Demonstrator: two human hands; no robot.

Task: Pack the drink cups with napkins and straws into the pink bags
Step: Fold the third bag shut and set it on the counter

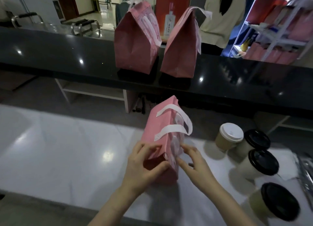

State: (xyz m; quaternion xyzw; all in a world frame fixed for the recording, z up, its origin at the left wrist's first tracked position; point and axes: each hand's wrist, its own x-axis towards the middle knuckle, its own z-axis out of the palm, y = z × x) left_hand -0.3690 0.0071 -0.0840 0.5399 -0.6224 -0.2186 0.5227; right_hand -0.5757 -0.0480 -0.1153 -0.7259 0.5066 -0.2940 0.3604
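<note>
A flat, folded pink paper bag (158, 124) with white handles stands tilted on the white counter (67, 149). My left hand (144, 164) grips its lower left edge, thumb across the dark inner fold. My right hand (193, 164) touches the bag's right side with its fingers spread. To the right stand several drink cups: a brown one with a white lid (228, 136), two pale ones with black lids (254, 141) (260, 163), and a green one with a black lid (277, 202). Two closed pink bags (135, 39) (181, 46) stand on the black upper ledge.
The black ledge (67, 56) runs across above the white counter. A shiny packet of wrapped items (306, 173) lies at the far right edge. A person in a white top (225, 17) stands behind the ledge, next to a shelf rack (279, 31) with pink bags.
</note>
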